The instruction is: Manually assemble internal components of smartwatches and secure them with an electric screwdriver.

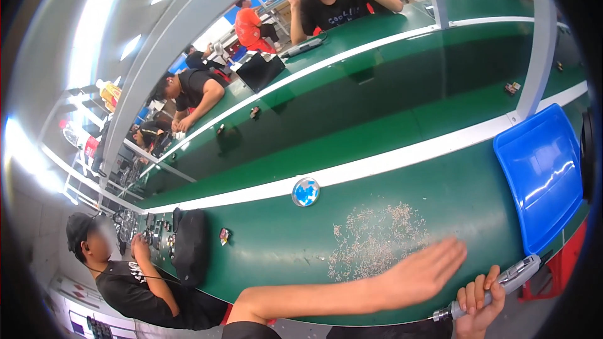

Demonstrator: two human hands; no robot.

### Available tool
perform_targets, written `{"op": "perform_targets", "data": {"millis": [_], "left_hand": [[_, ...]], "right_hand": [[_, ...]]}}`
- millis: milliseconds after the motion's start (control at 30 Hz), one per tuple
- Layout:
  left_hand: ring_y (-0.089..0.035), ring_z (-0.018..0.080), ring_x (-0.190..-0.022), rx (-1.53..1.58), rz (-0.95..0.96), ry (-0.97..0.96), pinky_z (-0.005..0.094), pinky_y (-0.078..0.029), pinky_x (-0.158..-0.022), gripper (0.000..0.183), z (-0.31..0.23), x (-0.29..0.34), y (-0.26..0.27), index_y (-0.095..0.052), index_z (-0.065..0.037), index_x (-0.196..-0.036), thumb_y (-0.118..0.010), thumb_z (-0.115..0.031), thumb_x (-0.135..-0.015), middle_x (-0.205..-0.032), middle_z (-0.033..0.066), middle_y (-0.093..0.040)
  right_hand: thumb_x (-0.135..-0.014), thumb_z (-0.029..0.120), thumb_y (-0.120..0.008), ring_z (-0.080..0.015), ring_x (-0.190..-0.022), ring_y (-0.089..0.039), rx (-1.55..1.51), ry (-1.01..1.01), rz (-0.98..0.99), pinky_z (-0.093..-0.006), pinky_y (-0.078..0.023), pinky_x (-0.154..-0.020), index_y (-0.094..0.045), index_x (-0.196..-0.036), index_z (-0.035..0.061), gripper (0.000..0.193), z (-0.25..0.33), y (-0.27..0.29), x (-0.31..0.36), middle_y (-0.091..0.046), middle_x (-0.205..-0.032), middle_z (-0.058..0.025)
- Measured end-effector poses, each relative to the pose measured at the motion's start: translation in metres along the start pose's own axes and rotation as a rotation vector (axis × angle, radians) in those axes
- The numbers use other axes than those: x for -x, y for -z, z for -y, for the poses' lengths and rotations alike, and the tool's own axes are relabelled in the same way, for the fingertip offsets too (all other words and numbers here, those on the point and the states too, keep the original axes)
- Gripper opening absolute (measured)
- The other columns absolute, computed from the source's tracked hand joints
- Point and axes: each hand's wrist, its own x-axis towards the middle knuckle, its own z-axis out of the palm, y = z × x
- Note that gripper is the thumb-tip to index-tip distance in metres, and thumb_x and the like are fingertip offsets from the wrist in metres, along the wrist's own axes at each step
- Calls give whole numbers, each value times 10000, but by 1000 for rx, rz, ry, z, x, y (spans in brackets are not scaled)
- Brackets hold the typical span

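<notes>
My left hand reaches across to the right over the green work table, its fingers stretched out and holding nothing. Just beside it, many tiny screws lie scattered in a loose patch on the green top. At the table's near right edge, my right hand is wrapped around a grey electric screwdriver. Its bit end points to the left, and its cord end lies toward the right. A small round dish with blue and white contents stands beyond the screws.
A blue plastic tray lies at the right. To the left are a small component and a black bag-like object, near a seated co-worker. Beyond a white rail runs a green conveyor carrying small parts. Grey posts rise there.
</notes>
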Motion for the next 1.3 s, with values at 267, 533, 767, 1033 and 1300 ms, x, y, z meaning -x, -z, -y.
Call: {"op": "perform_targets", "data": {"millis": [267,533,767,1033,1300], "left_hand": [[-538,342,-1169,242,120,-33,365,-471,-969,452,-28,15,-4,-533,156,-1189,-580,-58,-794,-1278,242,-528],[-584,330,-1077,111,139,-41,338,-509,-897,336,-46,11,-16,-621,158,-986,-604,-64,-735,-1097,247,-613],[-649,316,-948,-74,88,-160,342,-550,-829,432,-46,15,-7,-630,157,-968,-610,-103,-623,-1046,264,-647],[-659,336,-877,-61,30,-191,350,-569,-678,406,-39,15,-8,-632,156,-929,-616,-4,-557,-1005,262,-641],[-638,343,-939,-74,114,-161,341,-576,-760,423,-36,25,-13,-649,182,-915,-584,-28,-554,-1011,282,-641]], "right_hand": [[-938,178,-543,-104,-497,-333,42,-186,0,-256,-338,-541,-443,-872,80,155,12,-22,36,-358,-615,1],[-948,184,-533,-103,-506,-353,55,-228,-95,-257,-350,-546,-447,-875,79,154,0,-14,52,-376,-627,-5],[-889,234,-540,-126,-489,-423,233,-131,-269,-260,-383,-505,-430,-810,116,180,-25,-23,58,-400,-550,8],[-922,122,-524,-239,-619,-553,93,-140,-189,-346,-455,-617,-468,-865,13,135,-29,-9,48,-484,-648,-87],[-941,233,-496,-157,-500,-489,243,-196,3,-312,-406,-524,-449,-888,81,167,-11,-1,41,-443,-605,-19]]}}
